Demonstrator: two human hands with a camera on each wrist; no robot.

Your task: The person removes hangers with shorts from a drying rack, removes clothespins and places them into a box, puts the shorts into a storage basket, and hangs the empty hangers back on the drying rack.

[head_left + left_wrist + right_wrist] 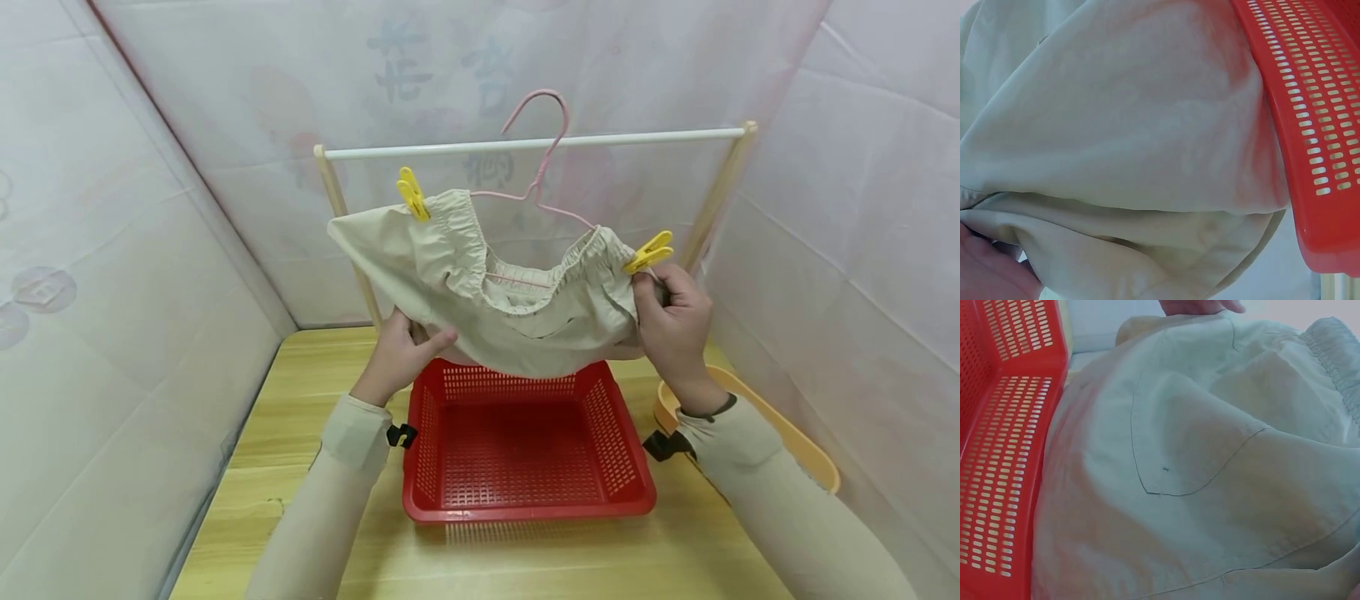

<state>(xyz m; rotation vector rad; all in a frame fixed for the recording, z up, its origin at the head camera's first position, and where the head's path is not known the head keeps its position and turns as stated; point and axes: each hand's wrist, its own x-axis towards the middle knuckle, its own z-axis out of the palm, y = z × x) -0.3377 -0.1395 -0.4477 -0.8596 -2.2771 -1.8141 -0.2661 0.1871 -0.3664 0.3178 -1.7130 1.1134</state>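
Note:
Beige elastic-waist shorts (525,333) hang from a pink hanger (538,187), held by a yellow clothespin (412,194) at the left of the waistband and another yellow clothespin (649,252) at the right. My left hand (401,354) holds the lower left side of the cloth, thumb in front and fingers partly hidden behind it. Just below the right clothespin, my right hand (675,321) pinches the side edge between thumb and curled fingers. A stitched pocket outline shows on the shorts (1191,450) in the right wrist view.
Behind the shorts stands a rack with a white rod (675,136) and wooden legs. Below them, a red perforated basket (525,512) sits on the wooden table (300,467). An orange-yellow tray (795,442) lies at the right, partly behind my right forearm. Pale curtains enclose the table.

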